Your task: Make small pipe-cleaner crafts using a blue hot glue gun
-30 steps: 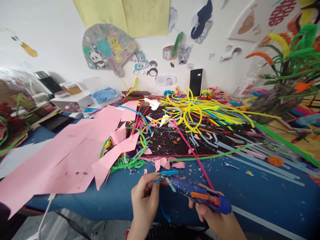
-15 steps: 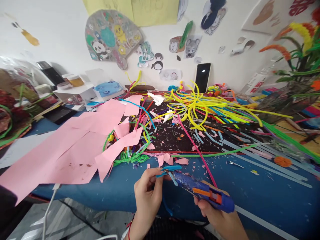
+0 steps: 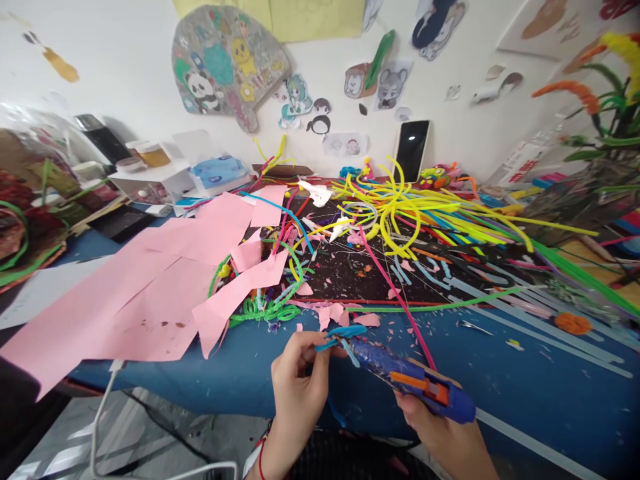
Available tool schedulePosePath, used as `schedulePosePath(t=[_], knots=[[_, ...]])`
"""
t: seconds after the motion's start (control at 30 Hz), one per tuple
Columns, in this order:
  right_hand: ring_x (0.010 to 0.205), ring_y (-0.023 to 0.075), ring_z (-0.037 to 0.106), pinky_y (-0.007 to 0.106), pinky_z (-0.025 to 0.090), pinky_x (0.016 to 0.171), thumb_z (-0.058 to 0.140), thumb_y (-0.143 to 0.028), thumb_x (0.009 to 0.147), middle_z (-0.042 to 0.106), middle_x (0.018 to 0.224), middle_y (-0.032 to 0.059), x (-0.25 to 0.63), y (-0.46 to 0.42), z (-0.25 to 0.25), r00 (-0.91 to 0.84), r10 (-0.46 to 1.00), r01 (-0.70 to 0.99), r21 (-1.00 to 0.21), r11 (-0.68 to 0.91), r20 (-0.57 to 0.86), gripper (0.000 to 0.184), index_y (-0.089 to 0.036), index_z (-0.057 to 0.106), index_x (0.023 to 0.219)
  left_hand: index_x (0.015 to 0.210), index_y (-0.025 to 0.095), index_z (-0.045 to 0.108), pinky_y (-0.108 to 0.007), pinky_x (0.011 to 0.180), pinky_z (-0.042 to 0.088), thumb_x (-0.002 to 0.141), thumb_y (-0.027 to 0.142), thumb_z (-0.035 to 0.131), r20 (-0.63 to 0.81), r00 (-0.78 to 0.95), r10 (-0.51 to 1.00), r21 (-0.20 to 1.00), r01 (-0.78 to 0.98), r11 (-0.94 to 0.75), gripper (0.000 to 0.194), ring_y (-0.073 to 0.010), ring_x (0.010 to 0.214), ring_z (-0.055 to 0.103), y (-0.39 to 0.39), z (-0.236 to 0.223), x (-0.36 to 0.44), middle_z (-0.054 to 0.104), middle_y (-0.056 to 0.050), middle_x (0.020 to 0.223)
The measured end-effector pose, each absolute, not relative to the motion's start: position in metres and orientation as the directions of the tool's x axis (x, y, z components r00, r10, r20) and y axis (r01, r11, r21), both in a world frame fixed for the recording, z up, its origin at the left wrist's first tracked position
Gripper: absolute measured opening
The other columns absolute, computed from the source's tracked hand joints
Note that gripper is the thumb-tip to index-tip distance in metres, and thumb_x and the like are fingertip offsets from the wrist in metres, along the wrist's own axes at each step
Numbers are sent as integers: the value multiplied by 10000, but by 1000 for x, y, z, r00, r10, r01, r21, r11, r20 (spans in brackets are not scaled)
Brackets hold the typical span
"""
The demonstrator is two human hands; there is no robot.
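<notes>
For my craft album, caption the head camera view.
Right hand points a hot glue gun at blue pipe cleaners pinched in the left hand.

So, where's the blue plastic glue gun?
Head view, lower right of centre: the glue gun is in the right hand, front end by the blue fuzzy stems in the left hand.

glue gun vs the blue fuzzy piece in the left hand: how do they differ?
The glue gun is in the right hand; the blue fuzzy piece is in the left hand. The gun is far larger than the piece. The gun is dark blue with orange; the piece is brighter blue. Both are held.
</notes>
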State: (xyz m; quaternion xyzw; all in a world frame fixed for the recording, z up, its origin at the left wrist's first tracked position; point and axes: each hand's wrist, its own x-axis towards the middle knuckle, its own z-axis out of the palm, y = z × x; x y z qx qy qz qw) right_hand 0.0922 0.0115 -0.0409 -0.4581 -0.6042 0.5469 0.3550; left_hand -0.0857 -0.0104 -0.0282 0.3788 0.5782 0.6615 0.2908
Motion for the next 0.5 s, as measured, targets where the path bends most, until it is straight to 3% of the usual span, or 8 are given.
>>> schedulePosePath(t=[0.5], knots=[[421, 112, 324, 266, 257, 414, 553, -691, 814, 335, 493, -53, 88, 10, -36, -326, 945, 230, -968, 96, 16, 519, -224, 464, 606, 812, 217, 600, -235, 602, 541, 865, 173, 600, 179, -537, 825, 983, 66, -170, 69, -162, 655, 727, -11, -29, -86, 747, 4, 687]])
